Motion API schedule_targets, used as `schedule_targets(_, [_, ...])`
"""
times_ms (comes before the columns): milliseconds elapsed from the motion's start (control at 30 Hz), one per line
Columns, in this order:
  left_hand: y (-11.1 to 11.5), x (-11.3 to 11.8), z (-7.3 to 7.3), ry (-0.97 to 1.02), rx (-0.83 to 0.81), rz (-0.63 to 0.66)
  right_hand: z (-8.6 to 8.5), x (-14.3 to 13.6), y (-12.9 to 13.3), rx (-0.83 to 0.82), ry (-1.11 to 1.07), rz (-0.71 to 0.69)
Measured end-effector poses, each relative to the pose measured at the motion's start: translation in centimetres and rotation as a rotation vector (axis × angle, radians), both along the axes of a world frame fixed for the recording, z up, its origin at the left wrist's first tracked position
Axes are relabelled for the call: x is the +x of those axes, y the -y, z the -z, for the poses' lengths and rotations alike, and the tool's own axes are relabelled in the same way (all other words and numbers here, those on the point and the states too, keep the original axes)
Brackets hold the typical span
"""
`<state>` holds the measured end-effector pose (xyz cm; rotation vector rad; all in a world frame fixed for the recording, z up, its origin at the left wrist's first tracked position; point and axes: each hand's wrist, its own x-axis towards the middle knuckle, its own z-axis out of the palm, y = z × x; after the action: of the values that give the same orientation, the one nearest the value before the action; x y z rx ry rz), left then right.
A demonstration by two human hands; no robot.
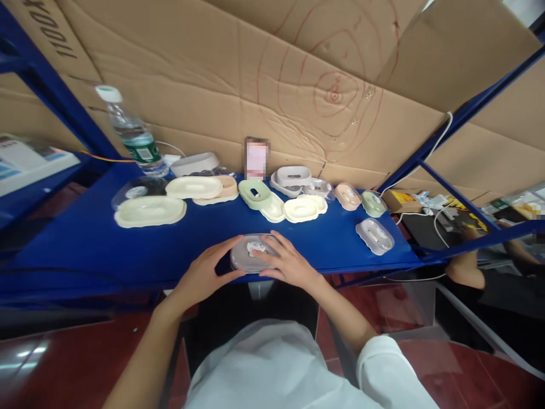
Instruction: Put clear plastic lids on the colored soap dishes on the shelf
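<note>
Pale shirt cloth (272, 363) fills the bottom of the head view, at six o'clock from the work. Just beyond it, near the front edge of the blue desk (213, 221), sits the lidded grey box (251, 258) between the two hands, probably kept close so the arms can stay low; whether it rests on the desk or is lifted slightly, I cannot tell. The left hand (215, 264) curves round its nine o'clock end, thumb and fingers parted and gripping the rim. The right hand (289, 260) clasps the three o'clock side, fingers fanned over the clear lid beside a label (256, 247), thumb at the near edge; gripping from opposite ends likely keeps lid and base together.

At three o'clock lies another lidded grey box (374, 236), with a peach box (348, 196) and a green box (373, 203) near two, perhaps set aside to save working room. Loose parts lie farther back: a cream tray (150, 211) towards ten, a green piece (255, 194) at twelve, cream pieces (300, 209) between one and two, seemingly spread for easy reach. Between ten and eleven, a water bottle (142, 145) stands near the cardboard (204, 85), apparently out of the way.
</note>
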<state>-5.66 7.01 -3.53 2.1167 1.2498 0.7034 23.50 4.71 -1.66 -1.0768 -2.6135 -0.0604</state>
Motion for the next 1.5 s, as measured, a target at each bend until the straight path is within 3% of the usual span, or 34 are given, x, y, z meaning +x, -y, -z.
schedule_targets(200, [0.0, -0.1, -0.1, -0.002, -0.022, 0.008, -0.4, -0.1, 0.3, -0.064, -0.023, 0.003])
schedule_targets(533, [0.2, 0.1, -0.6, 0.0, 0.034, 0.037, 1.3, 0.0, 0.6, 0.042, -0.084, 0.012])
schedule_targets(733, [0.3, 0.2, -0.2, -0.049, 0.061, 0.034, 0.8, 0.6, 1.6, 0.032, -0.191, -0.021])
schedule_targets(833, [0.2, 0.0, 0.4, -0.073, 0.07, 0.024, 0.3, 3.0, 3.7, -0.022, -0.196, 0.083])
schedule_targets(933, [0.0, -0.1, 0.8, -0.082, 0.104, 0.033, 0.3, 7.6, 5.4, -0.028, -0.156, 0.243])
schedule_targets(1067, [-0.2, -0.1, 0.9, -0.088, 0.167, 0.044, 0.1, 14.2, 5.6, 0.15, -0.125, 0.477])
schedule_targets(1133, [-0.3, 0.0, 1.0, -0.088, 0.186, 0.049, -0.1, 15.6, 4.9, 0.267, -0.139, 0.592])
schedule_targets(1233, [-0.3, 0.1, 1.1, -0.101, 0.192, 0.05, -0.9, 14.2, 3.2, 0.301, -0.186, 0.597])
schedule_targets(1333, [-0.2, 0.2, 1.2, -0.118, 0.189, 0.034, -1.8, 10.5, 0.3, 0.187, -0.154, 0.497])
schedule_targets(1500, [0.0, 0.3, 0.9, -0.13, 0.188, 0.023, -2.5, 6.1, -5.1, 0.037, -0.017, 0.542])
